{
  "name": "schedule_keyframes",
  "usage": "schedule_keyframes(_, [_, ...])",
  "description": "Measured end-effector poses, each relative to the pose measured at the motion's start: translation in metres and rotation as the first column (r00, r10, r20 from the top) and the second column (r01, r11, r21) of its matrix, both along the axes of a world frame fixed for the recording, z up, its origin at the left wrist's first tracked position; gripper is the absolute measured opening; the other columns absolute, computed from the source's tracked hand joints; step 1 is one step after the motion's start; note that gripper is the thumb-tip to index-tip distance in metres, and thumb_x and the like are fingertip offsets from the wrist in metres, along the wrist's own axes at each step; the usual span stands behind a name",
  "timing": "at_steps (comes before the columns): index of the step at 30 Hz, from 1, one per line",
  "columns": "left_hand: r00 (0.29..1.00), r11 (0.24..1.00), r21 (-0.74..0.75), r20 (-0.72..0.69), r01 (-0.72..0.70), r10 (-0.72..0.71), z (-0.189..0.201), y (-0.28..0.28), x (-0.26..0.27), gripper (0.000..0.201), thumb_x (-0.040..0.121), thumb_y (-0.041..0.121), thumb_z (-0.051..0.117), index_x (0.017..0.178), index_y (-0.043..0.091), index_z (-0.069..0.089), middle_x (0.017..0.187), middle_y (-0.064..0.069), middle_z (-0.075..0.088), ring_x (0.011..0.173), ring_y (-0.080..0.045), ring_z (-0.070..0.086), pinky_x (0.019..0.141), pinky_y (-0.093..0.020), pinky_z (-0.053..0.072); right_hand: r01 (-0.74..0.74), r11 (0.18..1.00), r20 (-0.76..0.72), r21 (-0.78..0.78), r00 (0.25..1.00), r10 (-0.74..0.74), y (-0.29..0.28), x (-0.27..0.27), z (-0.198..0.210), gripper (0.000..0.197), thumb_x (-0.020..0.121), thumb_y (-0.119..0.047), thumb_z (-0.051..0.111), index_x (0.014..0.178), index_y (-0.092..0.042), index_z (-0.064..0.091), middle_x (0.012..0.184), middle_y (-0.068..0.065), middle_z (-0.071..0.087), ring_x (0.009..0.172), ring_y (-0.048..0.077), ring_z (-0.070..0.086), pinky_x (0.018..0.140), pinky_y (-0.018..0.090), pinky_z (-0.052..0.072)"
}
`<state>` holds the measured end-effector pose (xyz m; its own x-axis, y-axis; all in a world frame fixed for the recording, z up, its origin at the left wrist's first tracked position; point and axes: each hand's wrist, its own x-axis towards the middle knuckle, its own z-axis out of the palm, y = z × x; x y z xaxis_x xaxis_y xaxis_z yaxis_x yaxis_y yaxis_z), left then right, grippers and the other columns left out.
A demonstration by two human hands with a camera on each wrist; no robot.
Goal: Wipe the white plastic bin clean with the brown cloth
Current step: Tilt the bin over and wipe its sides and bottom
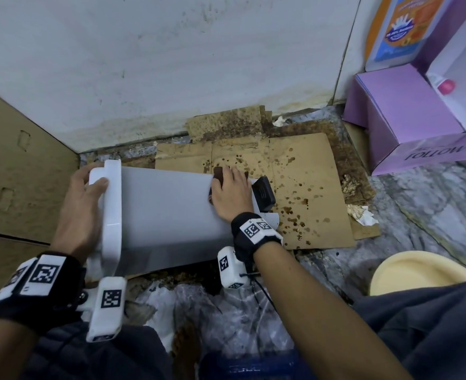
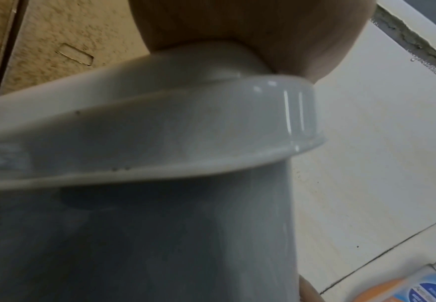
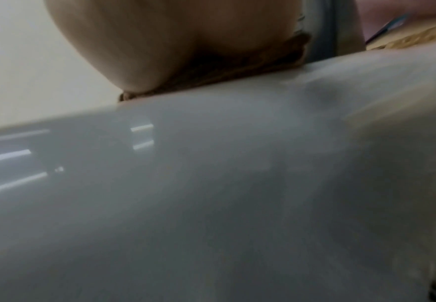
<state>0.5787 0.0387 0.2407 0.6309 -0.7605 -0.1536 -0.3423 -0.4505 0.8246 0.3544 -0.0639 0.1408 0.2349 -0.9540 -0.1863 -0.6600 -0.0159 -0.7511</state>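
Note:
The white plastic bin [image 1: 166, 209] lies on its side on the floor, rim to the left and base with a black pedal [image 1: 264, 193] to the right. My left hand [image 1: 89, 187] grips the rim, thumb over its outer lip; the rim [image 2: 211, 126] fills the left wrist view under my palm [image 2: 263, 30]. My right hand [image 1: 230, 192] lies flat on the brown cloth [image 1: 218, 172], pressing it onto the bin's side near the base. In the right wrist view the cloth [image 3: 250, 69] is squeezed between palm [image 3: 160, 40] and bin wall [image 3: 211, 183].
Stained cardboard [image 1: 303, 187] lies under the bin. A brown cardboard box [image 1: 15, 165] stands at left, purple boxes [image 1: 407, 119] at right, a white wall [image 1: 171, 64] behind. A cream basin [image 1: 418, 270] and crumpled tissues [image 1: 363, 215] lie at right, a clear plastic bag [image 1: 226, 319] nearby.

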Motion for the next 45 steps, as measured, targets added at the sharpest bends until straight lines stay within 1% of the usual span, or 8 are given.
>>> schedule_keyframes(8, [0.999,0.998,0.063,0.040,-0.011,0.009,-0.021,-0.005,0.037,0.047,0.085,0.053,0.049,0.126,0.032,0.054,0.130,-0.013,0.061,0.121,-0.040,0.058,0.102,-0.062,0.043,0.051,0.997,0.123,-0.059,0.991,-0.044,0.037,-0.017,-0.007,0.053,0.100,-0.021,0.031,0.151,-0.013,0.022,0.160,0.009,0.015,0.148,0.024,0.009,0.121,0.040,0.008])
schedule_keyframes(20, [0.999,0.998,0.065,0.033,-0.008,0.006,-0.020,-0.010,0.036,0.048,0.083,0.060,0.047,0.125,0.038,0.053,0.135,-0.008,0.059,0.124,-0.037,0.056,0.105,-0.060,0.041,0.116,0.983,0.338,-0.140,0.939,-0.062,0.094,-0.056,-0.024,0.048,0.095,-0.011,0.032,0.141,-0.016,0.044,0.150,0.002,0.039,0.141,0.013,0.030,0.119,0.030,0.022])
schedule_keyframes(24, [0.999,0.998,0.054,0.031,-0.039,0.038,-0.019,-0.014,0.037,0.049,0.082,0.061,0.047,0.127,0.044,0.053,0.135,-0.002,0.059,0.122,-0.032,0.057,0.105,-0.058,0.042,0.375,0.913,0.569,0.161,0.721,-0.396,0.105,-0.083,-0.017,0.043,0.100,-0.005,0.034,0.136,-0.021,0.050,0.137,-0.001,0.048,0.112,0.018,0.058,0.075,0.019,0.055])
schedule_keyframes(26, [0.999,0.998,0.058,0.023,-0.034,0.033,-0.020,-0.015,0.039,0.048,0.081,0.062,0.048,0.126,0.046,0.055,0.135,-0.003,0.060,0.122,-0.033,0.057,0.104,-0.060,0.042,0.571,0.785,0.545,0.240,0.590,-0.595,0.103,-0.096,-0.023,0.042,0.101,-0.007,0.035,0.137,-0.023,0.047,0.132,-0.006,0.049,0.113,0.022,0.059,0.079,0.019,0.053])
schedule_keyframes(30, [0.998,0.996,0.069,0.038,-0.061,0.058,-0.023,-0.016,0.049,0.046,0.081,0.062,0.050,0.125,0.048,0.056,0.132,-0.003,0.062,0.119,-0.034,0.059,0.102,-0.062,0.043,0.532,0.841,0.411,0.099,0.748,-0.521,0.093,-0.092,-0.040,0.045,0.100,-0.011,0.037,0.143,-0.023,0.042,0.147,-0.004,0.044,0.135,0.018,0.041,0.111,0.038,0.037])
schedule_keyframes(34, [0.998,0.998,0.051,0.046,-0.048,0.046,-0.022,-0.018,0.047,0.046,0.082,0.060,0.051,0.126,0.044,0.057,0.130,-0.007,0.063,0.118,-0.038,0.060,0.100,-0.063,0.044,0.350,0.937,0.255,-0.002,0.906,-0.338,0.104,-0.061,-0.043,0.053,0.099,-0.002,0.035,0.149,-0.021,0.031,0.160,-0.003,0.015,0.149,0.014,0.011,0.116,0.018,0.009])
schedule_keyframes(39, [1.000,0.998,0.059,0.030,-0.010,0.008,-0.017,-0.023,0.034,0.052,0.084,0.056,0.050,0.130,0.032,0.055,0.132,-0.013,0.061,0.117,-0.039,0.060,0.099,-0.065,0.045,0.418,0.906,0.201,0.065,0.884,-0.422,0.094,-0.069,-0.052,0.061,0.097,0.002,0.033,0.149,-0.029,0.028,0.161,-0.008,0.012,0.148,0.016,0.015,0.116,0.038,0.031])
schedule_keyframes(45, [0.997,1.000,0.004,0.069,0.017,-0.017,-0.002,-0.032,-0.001,0.055,0.092,0.044,0.045,0.143,0.024,0.046,0.133,0.002,0.052,0.120,-0.021,0.051,0.104,-0.045,0.040,0.503,0.853,0.205,0.137,0.828,-0.522,0.084,-0.067,-0.039,0.057,0.096,0.004,0.031,0.146,-0.023,0.038,0.160,-0.001,0.018,0.148,0.017,0.016,0.115,0.025,0.017])
